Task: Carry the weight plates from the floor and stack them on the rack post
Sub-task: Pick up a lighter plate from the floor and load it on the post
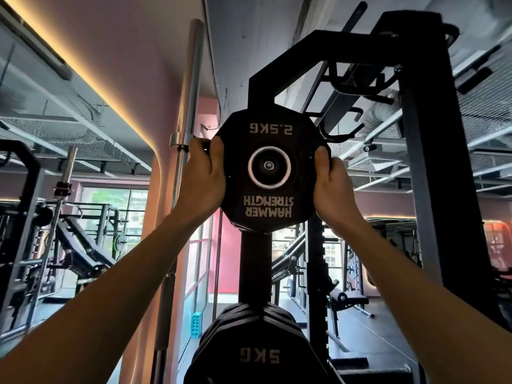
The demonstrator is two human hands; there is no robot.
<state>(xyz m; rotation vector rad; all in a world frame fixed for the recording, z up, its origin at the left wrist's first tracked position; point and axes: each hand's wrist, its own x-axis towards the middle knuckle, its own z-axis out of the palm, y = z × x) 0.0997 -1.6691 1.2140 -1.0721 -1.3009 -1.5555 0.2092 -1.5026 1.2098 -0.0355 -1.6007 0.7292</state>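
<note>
— Where's the plate?

— Up at the rack: the small black many-sided weight plate marked 2.5KG (269,173), lettering upside down, is held flat against the black steel rack upright (255,261). The silver-tipped end of the rack post (268,165) shows through its chrome-ringed centre hole.

— And the hands?

— The left hand (201,180) grips the plate's left edge, thumb over the face; the right hand (331,187) grips the right edge the same way.

— Anything nearby?

— Lower and nearer, a stack of black plates marked 5KG (257,350) sits on the same upright. Left of it a chrome barbell (186,112) stands on end against the pink wall (133,51).
</note>
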